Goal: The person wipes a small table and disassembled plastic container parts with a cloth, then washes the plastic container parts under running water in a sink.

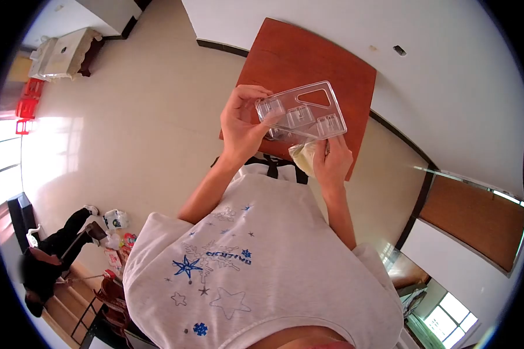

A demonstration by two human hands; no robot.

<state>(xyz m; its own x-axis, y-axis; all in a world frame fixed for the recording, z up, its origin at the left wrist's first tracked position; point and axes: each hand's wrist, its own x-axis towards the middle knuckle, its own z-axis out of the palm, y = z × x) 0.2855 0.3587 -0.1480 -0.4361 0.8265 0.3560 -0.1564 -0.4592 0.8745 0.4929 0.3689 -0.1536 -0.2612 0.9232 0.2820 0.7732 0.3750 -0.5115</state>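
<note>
A clear plastic tray-like holder point(301, 116) is held up in front of me, tilted, over a reddish-brown table point(308, 55). It has several small square raised compartments and a rounded triangular cut-out near one end. My left hand point(243, 123) is closed on its left end, thumb across the front and fingers behind. My right hand point(333, 161) grips the lower right edge. A pale yellow cloth-like piece point(301, 158) hangs beside the right hand's fingers. Whether that hand also holds it, I cannot tell.
The table stands against a white wall point(448, 75). At the lower left a person in dark clothes point(44, 262) is near a white bag point(116, 219) and wooden chairs point(113, 296). Red stools point(26, 108) and a cloth-covered table point(70, 53) stand at the upper left.
</note>
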